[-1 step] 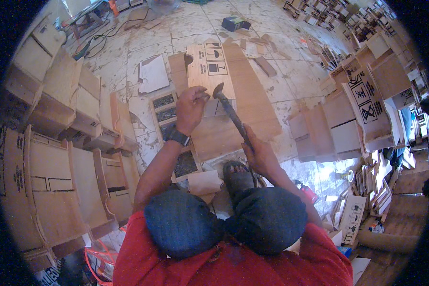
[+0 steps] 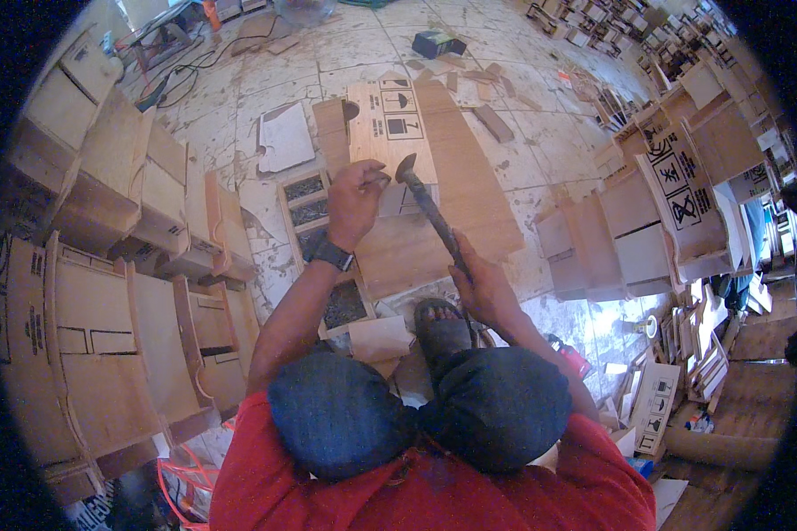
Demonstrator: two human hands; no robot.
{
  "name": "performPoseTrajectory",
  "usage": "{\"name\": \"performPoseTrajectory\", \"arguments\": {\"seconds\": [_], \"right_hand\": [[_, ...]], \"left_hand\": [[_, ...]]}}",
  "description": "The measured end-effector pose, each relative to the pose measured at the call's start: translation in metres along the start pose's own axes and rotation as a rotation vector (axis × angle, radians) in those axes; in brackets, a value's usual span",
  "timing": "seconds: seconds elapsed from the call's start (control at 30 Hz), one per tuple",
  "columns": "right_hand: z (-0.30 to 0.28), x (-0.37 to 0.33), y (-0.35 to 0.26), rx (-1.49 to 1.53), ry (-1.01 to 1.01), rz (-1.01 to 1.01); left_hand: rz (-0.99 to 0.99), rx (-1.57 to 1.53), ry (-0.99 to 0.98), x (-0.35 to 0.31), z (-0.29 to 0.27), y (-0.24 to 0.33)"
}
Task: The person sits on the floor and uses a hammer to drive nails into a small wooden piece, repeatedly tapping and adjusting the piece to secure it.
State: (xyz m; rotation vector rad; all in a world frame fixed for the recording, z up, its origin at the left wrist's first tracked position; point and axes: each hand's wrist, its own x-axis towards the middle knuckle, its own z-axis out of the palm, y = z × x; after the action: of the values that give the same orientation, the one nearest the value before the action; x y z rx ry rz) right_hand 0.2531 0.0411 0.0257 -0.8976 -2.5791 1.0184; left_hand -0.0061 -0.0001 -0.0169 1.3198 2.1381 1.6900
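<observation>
My right hand point(image 2: 484, 281) is wrapped round the handle of a dark hammer point(image 2: 436, 215), whose head points up and away from me. Beside the hammer head, my left hand point(image 2: 354, 202) is raised with thumb and fingers pinched together. Whatever sits in that pinch is too small to make out. Below both hands lies a brown wooden panel point(image 2: 469, 177), with a paler board point(image 2: 367, 133) bearing black printed symbols on top of it. Left of the panel, partly behind my left wrist, is a wooden tray point(image 2: 285, 209) divided into compartments of small dark pieces that look like nails.
Stacked wooden boxes point(image 2: 106, 389) line the left side, and more boxes point(image 2: 624, 234) stand on the right. A white board point(image 2: 285, 139) lies beyond the tray. Wood offcuts point(image 2: 492, 123) and a dark box point(image 2: 438, 44) are scattered farther off on the tiled floor. My sandalled foot point(image 2: 440, 329) is close by.
</observation>
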Motion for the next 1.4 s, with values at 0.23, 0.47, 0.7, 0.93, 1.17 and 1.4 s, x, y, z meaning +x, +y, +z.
{"name": "performPoseTrajectory", "arguments": {"seconds": [0.23,0.47,0.7,0.93,1.17,1.4], "right_hand": [[-0.023,0.0,-0.019,-0.028,0.03,-0.06],[-0.023,0.001,-0.019,-0.08,-0.058,0.005],[-0.012,-0.003,-0.006,-0.035,0.037,0.021],[-0.007,-0.005,0.003,-0.018,0.032,0.018],[-0.021,-0.001,-0.009,-0.072,0.006,0.006],[-0.031,-0.004,-0.028,0.009,0.359,-0.244]], "left_hand": [[0.124,0.104,0.023,-0.002,0.002,-0.001],[0.105,0.099,0.02,-0.003,0.0,0.01],[0.363,0.636,0.261,-0.013,-0.001,0.003],[0.091,0.145,0.118,-0.024,0.001,-0.008],[0.08,0.183,0.074,-0.024,-0.002,-0.007],[0.132,0.245,0.062,-0.026,0.0,-0.017]]}}
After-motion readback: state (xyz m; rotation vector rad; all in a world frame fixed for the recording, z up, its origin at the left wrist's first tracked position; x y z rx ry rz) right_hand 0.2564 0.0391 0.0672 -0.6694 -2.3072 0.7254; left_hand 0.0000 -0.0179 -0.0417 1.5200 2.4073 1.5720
